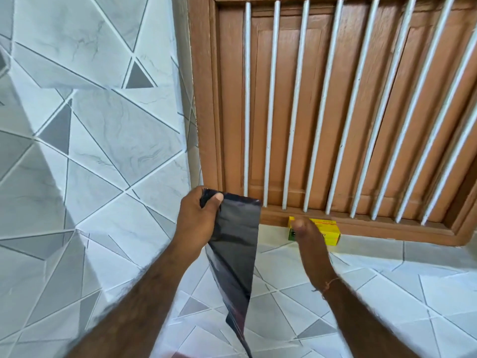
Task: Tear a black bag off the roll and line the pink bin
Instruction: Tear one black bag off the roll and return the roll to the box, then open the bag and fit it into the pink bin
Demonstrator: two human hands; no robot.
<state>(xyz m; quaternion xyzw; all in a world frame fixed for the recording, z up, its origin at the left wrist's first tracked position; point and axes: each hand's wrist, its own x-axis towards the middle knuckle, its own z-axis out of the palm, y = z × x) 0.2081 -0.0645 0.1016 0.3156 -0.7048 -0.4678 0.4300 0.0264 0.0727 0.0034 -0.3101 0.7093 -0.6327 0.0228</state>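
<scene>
My left hand [197, 219] is shut on the top corner of a flat, folded black bag [236, 251], thumb pressed on its front. The bag hangs down as a long glossy strip to the bottom edge of the view. My right hand [311, 248], blurred, reaches to a yellow box [327, 232] that rests on the tiled ledge under the window. Its thumb lies against the box's left end, and the fingers are hidden, so I cannot tell whether it grips the box. No roll shows. A pinkish sliver [179, 354] at the bottom edge may be the bin.
A brown wooden window frame [206, 112] with white vertical bars [294, 112] fills the upper right. Grey and white geometric tiles cover the wall [90, 125] on the left and the ledge [387, 293] below the window.
</scene>
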